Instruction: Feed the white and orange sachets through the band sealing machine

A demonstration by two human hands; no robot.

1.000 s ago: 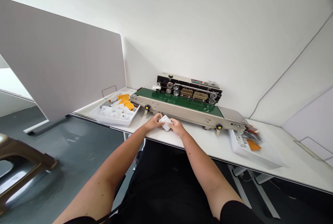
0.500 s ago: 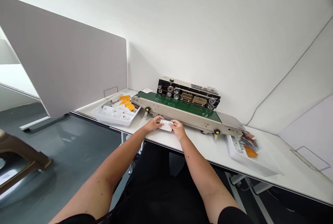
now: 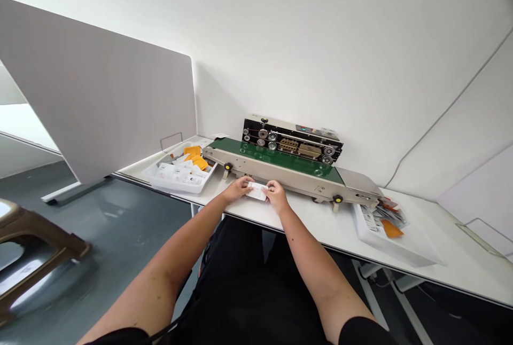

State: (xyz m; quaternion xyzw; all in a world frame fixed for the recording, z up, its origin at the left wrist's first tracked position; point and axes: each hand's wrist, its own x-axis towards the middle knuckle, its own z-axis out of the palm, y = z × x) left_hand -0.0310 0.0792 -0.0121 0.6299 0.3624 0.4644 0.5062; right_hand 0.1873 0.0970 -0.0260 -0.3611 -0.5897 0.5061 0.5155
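Between both hands, just in front of the sealing machine, a small white pouch lies at the tabletop edge. Left hand and right hand fingers pinch its ends. It looks light, thin and floppy, best gripped by its edges. Trays flank the machine; open room lies rightward.

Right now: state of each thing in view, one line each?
Left hand: pinching the left end of the white pouch.
Right hand: pinching its right end.
White pouch: held flat between both hands, just above the table.
Sealer belt: bare, nothing on it.
Left tray: holds loose white and orange pouches.
Right tray: holds a small pile of pouches.
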